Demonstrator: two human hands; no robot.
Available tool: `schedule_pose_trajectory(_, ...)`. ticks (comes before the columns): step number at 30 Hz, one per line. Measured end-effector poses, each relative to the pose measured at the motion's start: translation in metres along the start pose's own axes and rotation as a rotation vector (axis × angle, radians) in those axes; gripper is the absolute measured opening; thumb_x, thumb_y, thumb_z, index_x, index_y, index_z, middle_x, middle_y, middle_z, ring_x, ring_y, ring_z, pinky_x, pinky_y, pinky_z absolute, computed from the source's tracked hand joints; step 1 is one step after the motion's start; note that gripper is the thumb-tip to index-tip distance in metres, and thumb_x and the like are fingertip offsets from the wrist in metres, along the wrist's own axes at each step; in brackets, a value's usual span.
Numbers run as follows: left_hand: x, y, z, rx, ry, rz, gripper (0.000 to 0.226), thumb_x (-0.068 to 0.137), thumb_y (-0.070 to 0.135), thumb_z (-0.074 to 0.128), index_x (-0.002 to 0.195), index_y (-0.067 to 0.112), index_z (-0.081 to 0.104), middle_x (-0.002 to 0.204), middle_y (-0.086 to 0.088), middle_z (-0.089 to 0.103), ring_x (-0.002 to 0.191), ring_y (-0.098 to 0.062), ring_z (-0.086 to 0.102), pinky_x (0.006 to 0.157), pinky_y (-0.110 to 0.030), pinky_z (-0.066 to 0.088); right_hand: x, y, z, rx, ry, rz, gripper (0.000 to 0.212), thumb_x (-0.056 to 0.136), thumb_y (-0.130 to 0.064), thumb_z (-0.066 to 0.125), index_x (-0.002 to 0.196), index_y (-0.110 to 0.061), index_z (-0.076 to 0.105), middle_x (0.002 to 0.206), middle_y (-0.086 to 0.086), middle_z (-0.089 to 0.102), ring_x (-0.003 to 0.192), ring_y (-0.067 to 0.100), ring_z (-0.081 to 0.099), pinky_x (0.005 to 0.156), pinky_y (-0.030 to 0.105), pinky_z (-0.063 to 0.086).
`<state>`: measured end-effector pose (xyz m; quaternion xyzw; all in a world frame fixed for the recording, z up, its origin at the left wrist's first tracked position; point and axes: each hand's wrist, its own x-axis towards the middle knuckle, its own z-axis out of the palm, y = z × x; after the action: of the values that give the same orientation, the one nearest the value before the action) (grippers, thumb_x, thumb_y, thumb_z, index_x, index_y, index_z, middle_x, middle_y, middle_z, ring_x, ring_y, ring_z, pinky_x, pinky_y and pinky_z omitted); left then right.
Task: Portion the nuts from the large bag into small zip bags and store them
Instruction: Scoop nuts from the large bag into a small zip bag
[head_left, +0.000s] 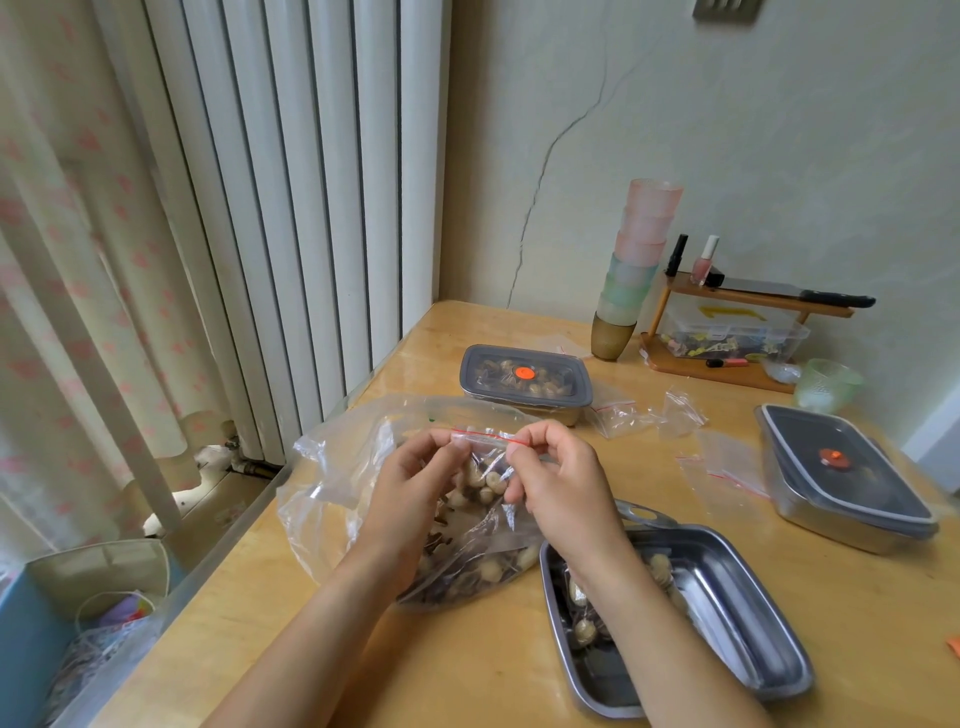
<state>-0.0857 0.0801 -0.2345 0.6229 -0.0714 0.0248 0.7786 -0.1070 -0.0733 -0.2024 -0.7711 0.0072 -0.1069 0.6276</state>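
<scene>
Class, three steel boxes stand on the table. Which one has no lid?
The nearest box, closest to the person: it lies open, with nuts inside. The far box and the right box each carry a grey lid with an orange knob.

No legible text, brand name or number was found on any item in the head view.

One sign was recorded: a yellow arrow (731, 313) on the lid of the clear box (779, 338), its head apparently at the left end.

Other markings were checked and carried no readable lettering:
- The orange disc (524, 372) on the far tub (480, 374) was plain.
- The orange knob (831, 456) on the right tub (883, 501) was plain.
- The red line along the top of the zip bag (488, 442) was a bare stripe.
- Any labels on the pink bottle (704, 264) and the black bottle (677, 254) were too small to read.
</scene>
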Motion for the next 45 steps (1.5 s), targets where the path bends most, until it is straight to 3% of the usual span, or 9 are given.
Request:
schedule_pose_trajectory(5, -0.002, 0.004, 0.001, 0.002, 0.005, 0.006, 0.017, 0.099, 0.020, 0.065, 0.082, 0.017, 0.068, 0.073, -0.004, 0.060, 0.069, -0.019, 0.056, 0.062, -0.029, 0.046, 0.000, 0.002, 0.001, -0.094, -0.006, -0.104, 0.007, 0.094, -0.018, 0.068, 0.088, -0.020, 0.068, 0.081, -0.009, 0.067, 0.075, 0.002, 0.059, 0.070, 0.015, 0.049)
schedule_pose_trajectory(8, -0.004, 0.007, 0.002, 0.018, -0.038, 0.030, 0.018, 0.101, 0.018, 0.062, 0.088, 0.007, 0.066, 0.067, -0.006, 0.060, 0.059, -0.016, 0.055, 0.052, -0.021, 0.044, -0.001, 0.001, 0.003, -0.106, -0.083, -0.122, 0.007, 0.094, -0.024, 0.072, 0.088, -0.021, 0.071, 0.080, -0.010, 0.072, 0.074, 0.000, 0.062, 0.071, 0.016, 0.050)
schedule_pose_trajectory(12, -0.006, 0.007, 0.003, 0.019, -0.062, 0.070, 0.020, 0.100, 0.016, 0.064, 0.094, -0.003, 0.066, 0.071, -0.005, 0.065, 0.063, -0.014, 0.059, 0.053, -0.018, 0.047, -0.001, 0.002, 0.003, -0.116, -0.087, -0.124, 0.008, 0.093, -0.022, 0.073, 0.085, -0.020, 0.072, 0.077, -0.002, 0.074, 0.075, 0.011, 0.067, 0.075, 0.031, 0.056)
schedule_pose_trajectory(16, -0.005, 0.009, 0.002, 0.015, -0.055, 0.087, 0.018, 0.099, 0.012, 0.065, 0.093, -0.005, 0.066, 0.073, -0.011, 0.065, 0.063, -0.018, 0.057, 0.053, -0.020, 0.047, 0.001, 0.005, 0.003, -0.104, -0.081, -0.098, 0.007, 0.092, -0.018, 0.073, 0.085, -0.020, 0.073, 0.079, -0.002, 0.074, 0.075, 0.007, 0.066, 0.077, 0.030, 0.056)
schedule_pose_trajectory(21, -0.007, 0.010, 0.001, 0.021, -0.070, 0.101, 0.011, 0.098, 0.008, 0.064, 0.091, 0.000, 0.067, 0.079, -0.011, 0.068, 0.069, -0.016, 0.061, 0.059, -0.021, 0.050, 0.002, 0.005, 0.002, -0.068, -0.120, -0.058, 0.007, 0.094, -0.029, 0.074, 0.091, -0.023, 0.074, 0.086, -0.003, 0.075, 0.081, 0.009, 0.068, 0.079, 0.031, 0.059)
schedule_pose_trajectory(27, -0.007, 0.010, 0.003, 0.034, -0.070, 0.121, 0.012, 0.098, 0.009, 0.066, 0.092, -0.001, 0.067, 0.081, -0.011, 0.069, 0.071, -0.015, 0.061, 0.065, -0.023, 0.052, 0.002, 0.006, 0.002, -0.041, -0.097, -0.087, 0.008, 0.094, -0.022, 0.073, 0.087, -0.018, 0.073, 0.080, -0.004, 0.071, 0.074, 0.003, 0.063, 0.071, 0.021, 0.053)
schedule_pose_trajectory(33, -0.007, 0.011, 0.003, 0.043, -0.067, 0.114, 0.011, 0.098, 0.010, 0.065, 0.091, 0.002, 0.067, 0.074, -0.003, 0.066, 0.065, -0.012, 0.059, 0.053, -0.019, 0.048, 0.004, 0.008, 0.004, -0.074, -0.101, -0.137, 0.008, 0.094, -0.019, 0.072, 0.086, -0.019, 0.072, 0.081, 0.001, 0.072, 0.074, 0.007, 0.061, 0.072, 0.027, 0.054)
schedule_pose_trajectory(45, -0.008, 0.012, 0.001, 0.038, -0.077, 0.118, 0.008, 0.097, 0.003, 0.064, 0.090, -0.001, 0.064, 0.077, -0.016, 0.065, 0.061, -0.021, 0.060, 0.048, -0.025, 0.051, 0.001, 0.007, 0.005, -0.156, -0.072, -0.200, 0.013, 0.095, -0.018, 0.071, 0.082, -0.020, 0.071, 0.072, -0.003, 0.067, 0.065, 0.003, 0.055, 0.063, 0.020, 0.047)
